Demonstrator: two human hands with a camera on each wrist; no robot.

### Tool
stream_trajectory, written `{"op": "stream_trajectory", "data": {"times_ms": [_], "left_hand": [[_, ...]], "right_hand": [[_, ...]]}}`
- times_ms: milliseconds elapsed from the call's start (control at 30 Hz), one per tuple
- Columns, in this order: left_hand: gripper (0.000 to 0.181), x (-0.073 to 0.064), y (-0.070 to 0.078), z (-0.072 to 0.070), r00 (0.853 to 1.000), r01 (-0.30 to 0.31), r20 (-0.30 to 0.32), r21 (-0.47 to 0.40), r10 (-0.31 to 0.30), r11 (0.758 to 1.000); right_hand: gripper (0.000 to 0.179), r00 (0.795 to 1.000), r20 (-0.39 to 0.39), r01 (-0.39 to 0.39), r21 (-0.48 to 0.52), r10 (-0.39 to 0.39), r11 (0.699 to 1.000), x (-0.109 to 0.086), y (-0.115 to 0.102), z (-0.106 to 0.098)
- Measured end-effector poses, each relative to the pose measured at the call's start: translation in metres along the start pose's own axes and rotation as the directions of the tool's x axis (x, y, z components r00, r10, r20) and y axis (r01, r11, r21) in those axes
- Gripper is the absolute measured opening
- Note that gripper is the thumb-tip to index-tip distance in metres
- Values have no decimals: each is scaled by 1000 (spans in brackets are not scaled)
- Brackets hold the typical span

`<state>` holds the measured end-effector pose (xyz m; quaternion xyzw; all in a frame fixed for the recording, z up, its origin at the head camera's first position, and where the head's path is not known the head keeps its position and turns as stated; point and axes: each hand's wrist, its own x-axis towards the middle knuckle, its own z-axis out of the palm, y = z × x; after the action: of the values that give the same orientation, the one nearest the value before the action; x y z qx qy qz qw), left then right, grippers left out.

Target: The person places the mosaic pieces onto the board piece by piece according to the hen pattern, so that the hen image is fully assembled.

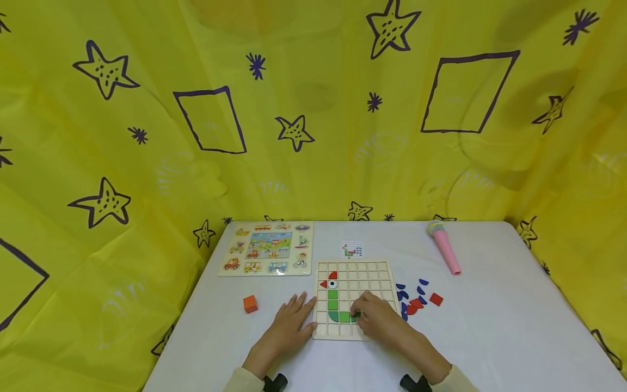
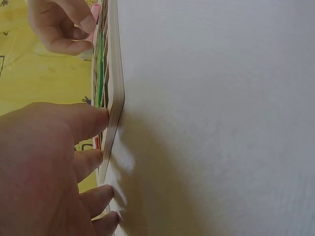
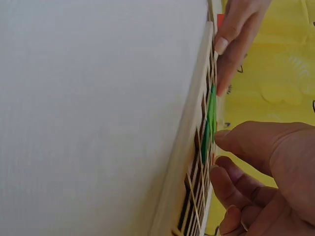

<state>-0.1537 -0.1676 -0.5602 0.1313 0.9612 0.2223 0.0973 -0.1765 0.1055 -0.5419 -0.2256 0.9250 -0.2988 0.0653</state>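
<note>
A wooden grid board [image 1: 377, 272] lies in front of me with a bird-like pattern in its squares. The pattern has a red quarter-round and red triangle, an eye tile [image 1: 332, 284], green squares [image 1: 333, 299] and a dark green rounded piece [image 1: 333, 316]. My left hand [image 1: 290, 325] rests at the board's left edge, fingers spread, thumb and fingertips touching the rim. Over the lower row, my right hand [image 1: 379, 319] has curled fingers, with thumb and forefinger at another dark green piece [image 3: 204, 142]. Those fingers partly cover that piece in the head view.
Blue half-rounds [image 1: 421, 290] and red pieces [image 1: 436, 299] lie right of the board. A pattern card [image 1: 351, 249] sits behind it. Farther off are a picture puzzle [image 1: 266, 267] at left and a pink toy microphone [image 1: 446, 247] at right. An orange cube [image 1: 250, 304] stands at left.
</note>
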Motion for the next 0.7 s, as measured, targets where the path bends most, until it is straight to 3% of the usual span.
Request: {"op": "stream_trajectory", "data": {"times_ms": [167,400,700], "left_hand": [[63,0,-1,0,1000,-4,0,-7,4,1000],[63,1,-3,3,1000,-15,-2,6,15,1000],[63,1,-4,3,1000,-29,-2,4,29,1000]], "right_hand": [[15,995,-49,-84,25,85,996,-11,17,-20],[29,981,-107,-163,10,163,987,-33,60,-55],[24,969,-119,-224,-46,217,974,-52,100,-66]]}}
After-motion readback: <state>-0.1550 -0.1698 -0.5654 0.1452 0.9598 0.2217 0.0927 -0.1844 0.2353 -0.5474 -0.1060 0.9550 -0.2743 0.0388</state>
